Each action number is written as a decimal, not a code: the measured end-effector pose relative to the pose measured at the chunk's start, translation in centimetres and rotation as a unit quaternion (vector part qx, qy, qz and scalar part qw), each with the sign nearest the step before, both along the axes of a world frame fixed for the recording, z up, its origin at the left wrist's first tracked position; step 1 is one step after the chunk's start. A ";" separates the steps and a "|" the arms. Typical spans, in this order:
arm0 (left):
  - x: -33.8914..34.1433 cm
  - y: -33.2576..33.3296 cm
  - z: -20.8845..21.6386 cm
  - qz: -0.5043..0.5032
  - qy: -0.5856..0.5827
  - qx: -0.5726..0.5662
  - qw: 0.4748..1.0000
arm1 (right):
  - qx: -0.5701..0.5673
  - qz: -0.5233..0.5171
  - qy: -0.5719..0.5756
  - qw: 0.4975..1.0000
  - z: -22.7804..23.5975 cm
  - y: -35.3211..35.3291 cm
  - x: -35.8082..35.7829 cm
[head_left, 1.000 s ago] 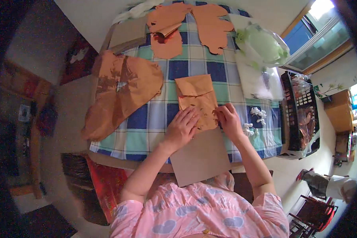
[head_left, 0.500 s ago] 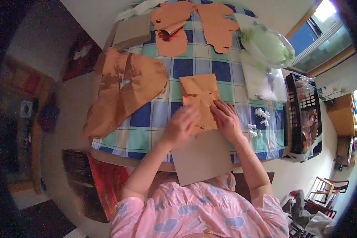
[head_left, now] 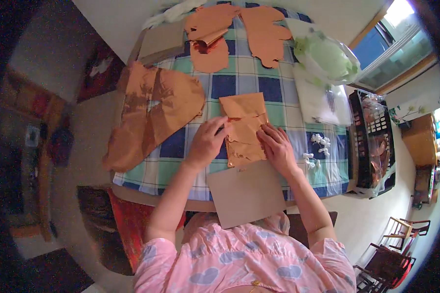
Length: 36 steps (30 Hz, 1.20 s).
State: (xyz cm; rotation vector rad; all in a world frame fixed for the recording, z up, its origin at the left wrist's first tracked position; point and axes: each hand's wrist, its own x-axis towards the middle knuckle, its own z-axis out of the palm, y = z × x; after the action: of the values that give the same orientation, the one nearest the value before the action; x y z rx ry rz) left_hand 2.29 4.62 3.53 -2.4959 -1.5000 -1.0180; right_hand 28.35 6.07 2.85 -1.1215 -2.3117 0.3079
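A creased, copper-coloured foil sheet (head_left: 248, 133) lies folded into an upright rectangle in front of me, with a torn seam across its upper part. My left hand (head_left: 208, 144) is at its left edge, thumb and fingertips closing on the edge near that seam. Along the right edge rests my right hand (head_left: 277, 149), its fingers laid flat on the foil. A plain grey board (head_left: 248, 195) extends from the foil's lower end toward me and overhangs the table edge. Whether the board continues beneath the foil is hidden.
The table wears a checked cloth (head_left: 225, 85). A large crumpled copper sheet (head_left: 173, 97) lies left; cut copper pieces (head_left: 264, 36) and stacked grey boards (head_left: 161, 41) are farther back. White twisted bits (head_left: 321, 142), plastic bags (head_left: 327, 61) and a black crate (head_left: 371, 139) stand right.
My left hand has moved left and slightly up, from over the foil to its left edge. The right hand stays nearly in place. A figure at the lower right is out of view now.
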 end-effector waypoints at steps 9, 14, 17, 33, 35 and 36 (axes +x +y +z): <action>-0.2 2.1 -0.5 -0.104 -0.012 -0.110 0.988 | -0.002 -0.008 -0.004 1.000 0.5 -0.1 -0.3; 1.2 2.6 -0.4 -0.091 -0.020 -0.073 0.993 | -0.006 -0.017 -0.016 1.000 0.0 0.0 -0.3; 1.6 2.7 -0.5 -0.083 0.015 -0.046 0.995 | -0.015 0.002 -0.015 1.000 0.0 0.1 0.0; 1.8 1.7 -2.5 -0.088 0.046 0.005 0.995 | -0.018 0.004 -0.024 1.000 -0.1 0.1 -0.1; 1.4 1.1 -2.9 -0.087 0.053 0.008 0.995 | -0.005 -0.002 -0.013 1.000 0.2 0.0 -0.3; 1.3 1.0 -3.1 -0.086 0.059 0.011 0.994 | -0.005 -0.002 -0.013 1.000 0.3 0.0 -0.3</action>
State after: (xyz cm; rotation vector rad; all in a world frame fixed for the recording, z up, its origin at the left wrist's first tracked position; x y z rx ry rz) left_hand 3.57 5.57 0.48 -2.6552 -1.2520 -0.8835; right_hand 28.05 6.03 3.12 -1.1418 -2.3334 0.3049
